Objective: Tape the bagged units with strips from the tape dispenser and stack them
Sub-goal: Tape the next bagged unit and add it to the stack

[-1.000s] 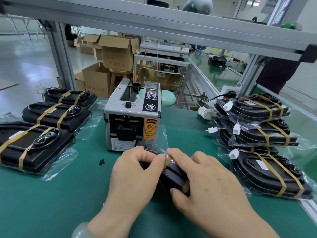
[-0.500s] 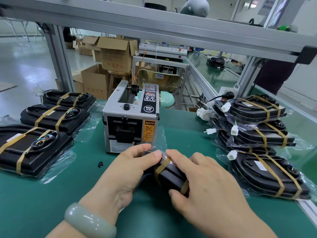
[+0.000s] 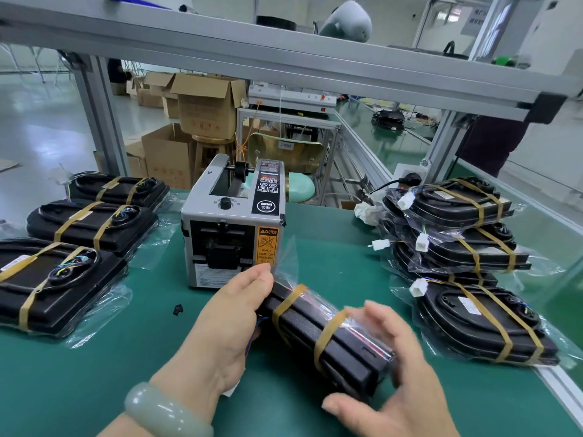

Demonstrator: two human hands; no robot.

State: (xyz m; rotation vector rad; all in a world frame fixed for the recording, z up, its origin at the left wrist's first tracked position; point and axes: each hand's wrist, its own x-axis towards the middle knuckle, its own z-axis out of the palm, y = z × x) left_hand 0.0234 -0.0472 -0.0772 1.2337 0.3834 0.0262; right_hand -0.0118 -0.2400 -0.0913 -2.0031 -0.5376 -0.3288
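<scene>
A black bagged unit [image 3: 334, 337] stands on edge just in front of me, bound by two tan tape strips. My left hand [image 3: 220, 329] holds its far left end, thumb on top. My right hand [image 3: 400, 373] cups its near right end, thumb under and fingers over the bag, slightly blurred. The grey tape dispenser [image 3: 233, 228] sits right behind the unit on the green table [image 3: 94, 373]. A stack of taped units [image 3: 463, 234] rises at the right, with one more taped unit [image 3: 482, 326] lying in front of it.
Three taped units [image 3: 53, 285] lie in a row along the left side. A small black scrap [image 3: 178, 309] lies on the mat. An aluminium frame post [image 3: 101, 115] and overhead rail border the bench. Cardboard boxes [image 3: 202, 111] stand on the floor beyond.
The unit has been turned and drawn out to the right, showing both tape strips. My right hand slid from the unit's middle to its near end; my left hand stayed at the far end.
</scene>
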